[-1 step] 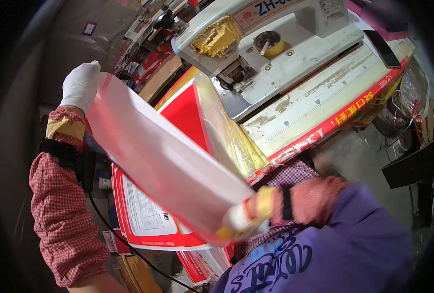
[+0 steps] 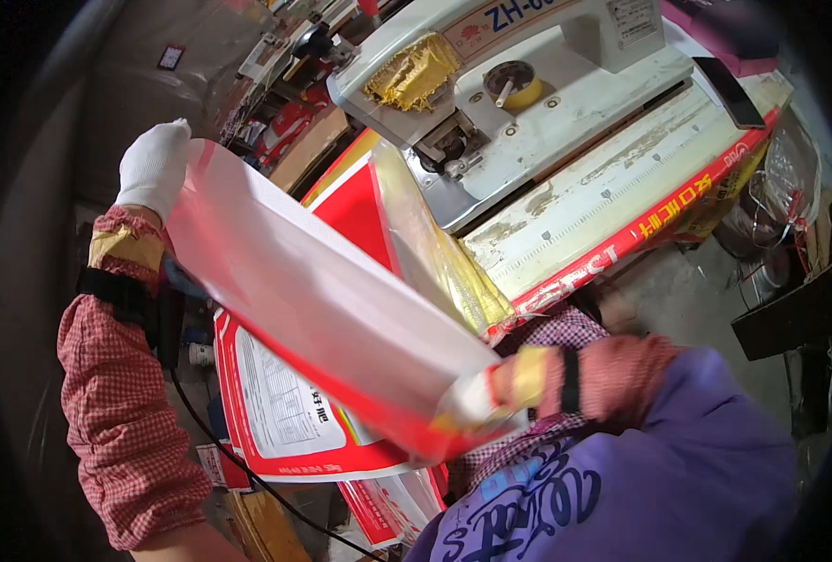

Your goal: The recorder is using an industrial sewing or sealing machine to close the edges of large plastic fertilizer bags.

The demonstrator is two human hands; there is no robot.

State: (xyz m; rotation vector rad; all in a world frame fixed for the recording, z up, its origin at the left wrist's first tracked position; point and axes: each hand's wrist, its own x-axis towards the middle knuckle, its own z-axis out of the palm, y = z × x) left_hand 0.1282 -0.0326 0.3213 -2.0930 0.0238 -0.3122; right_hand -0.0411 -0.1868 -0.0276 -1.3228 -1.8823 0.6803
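A white woven plastic sack [image 2: 341, 300] with red edges is stretched slantwise between my hands. My left hand [image 2: 154, 169], in a white glove, is closed round its upper left end. At the lower right end my right hand [image 2: 472, 401], gloved in white with yellow, grips the sack; motion blurs its fingertips. Below hangs a red and white printed sack [image 2: 280, 398], partly covered by the stretched one. Behind the sack, a red panel [image 2: 355, 220] and a clear yellowish plastic sheet [image 2: 435, 253] lie by the sewing machine [image 2: 500, 103].
The machine's bed holds a yellow tape roll [image 2: 513, 86]. A worn work table [image 2: 585, 206] with a red printed front edge runs to the right, bearing a dark phone-like slab [image 2: 729, 92]. A black cable [image 2: 247, 478] trails at lower left. A dark carton [image 2: 781, 314] stands at right.
My right hand has shifted slightly to the right with its end of the sack, and the sack's lower red edge shows more. My left hand has hardly moved.
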